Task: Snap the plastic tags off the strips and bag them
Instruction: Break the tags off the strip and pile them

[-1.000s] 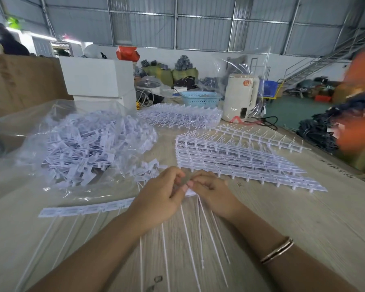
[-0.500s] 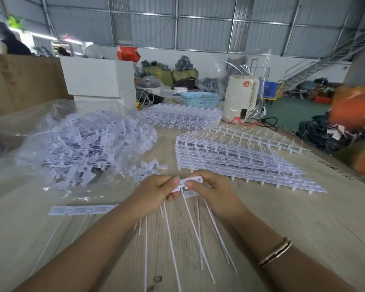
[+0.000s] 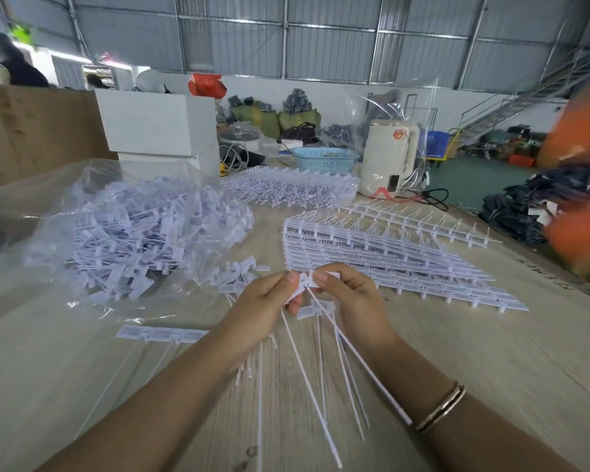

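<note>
My left hand (image 3: 259,308) and my right hand (image 3: 355,301) meet over the middle of the table, each pinching a white plastic tag (image 3: 327,278) of one short strip bent between them. Long thin tails (image 3: 321,386) hang from the tags toward me. A short strip piece (image 3: 162,334) with three tags lies flat to the left of my left wrist. A clear plastic bag (image 3: 48,212) heaped with loose tags (image 3: 143,233) lies at the left. A stack of whole strips (image 3: 389,257) lies just beyond my right hand.
A second heap of strips (image 3: 293,189) lies farther back. White boxes (image 3: 157,127), a blue basket (image 3: 324,160) and a cream kettle (image 3: 389,155) stand at the table's far end. Blurred orange shapes (image 3: 579,229) fill the right edge. A brown board (image 3: 31,127) stands at the left.
My hands have lifted slightly from the table with the strip, and the tags between them have bent apart. The short piece at the left has gone from several tags to three.
</note>
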Motion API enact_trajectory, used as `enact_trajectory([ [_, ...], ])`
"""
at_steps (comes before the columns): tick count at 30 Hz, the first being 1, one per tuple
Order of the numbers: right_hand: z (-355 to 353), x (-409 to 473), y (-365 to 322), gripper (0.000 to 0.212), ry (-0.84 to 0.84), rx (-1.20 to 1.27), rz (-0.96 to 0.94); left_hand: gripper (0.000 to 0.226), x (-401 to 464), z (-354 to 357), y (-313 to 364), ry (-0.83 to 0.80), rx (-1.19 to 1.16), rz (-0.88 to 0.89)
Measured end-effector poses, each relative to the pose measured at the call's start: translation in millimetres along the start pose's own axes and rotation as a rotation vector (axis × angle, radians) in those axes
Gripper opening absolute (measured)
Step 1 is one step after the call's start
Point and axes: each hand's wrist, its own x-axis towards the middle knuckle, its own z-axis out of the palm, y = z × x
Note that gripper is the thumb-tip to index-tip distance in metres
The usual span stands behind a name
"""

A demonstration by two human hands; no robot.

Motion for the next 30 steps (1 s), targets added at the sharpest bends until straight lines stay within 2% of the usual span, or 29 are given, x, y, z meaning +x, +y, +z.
enact_trajectory([
  [11,-0.4,0.1,-0.3,0.015,-0.073,0.112,0.058,0.042,0.0,5.7,-5.8,-0.023,-0.083,-0.034],
  [13,-3.3,2.9,-1.2,0.015,-0.015,0.197,0.114,0.045,0.1,3.8,-5.2,-0.024,-0.120,-0.058],
  [15,-15.7,6.9,-2.8,0.010,0.131,0.385,0.169,0.048,1.3,-1.4,-2.4,0.039,-0.223,-0.099],
  [16,-22.2,8.1,-3.7,0.010,0.186,0.398,0.170,0.047,2.0,-4.9,-1.3,0.079,-0.252,-0.102],
  [18,-29.8,9.4,-0.7,0.015,0.213,0.167,0.204,0.044,1.5,-11.3,-1.8,0.102,-0.164,-0.062],
  [20,-31.2,9.1,7.1,0.019,0.219,-0.308,0.292,0.040,-1.6,-14.8,-3.0,0.047,-0.016,0.007],
  [23,-31.9,13.0,13.8,0.029,0.094,-0.827,0.250,0.023,-2.3,-18.6,-3.3,-0.009,0.122,0.042],
  [25,-32.1,16.3,17.6,0.034,0.025,-1.009,0.232,0.023,-1.0,-21.1,-5.3,-0.008,0.287,0.055],
  [28,-33.6,16.2,19.0,0.014,0.001,-1.125,0.255,0.023,-0.3,-23.1,-10.9,-0.015,0.477,0.038],
  [30,-34.2,15.2,18.4,0.028,-0.007,-1.118,0.256,0.019,-0.8,-23.2,-13.2,-0.036,0.576,0.027],
])
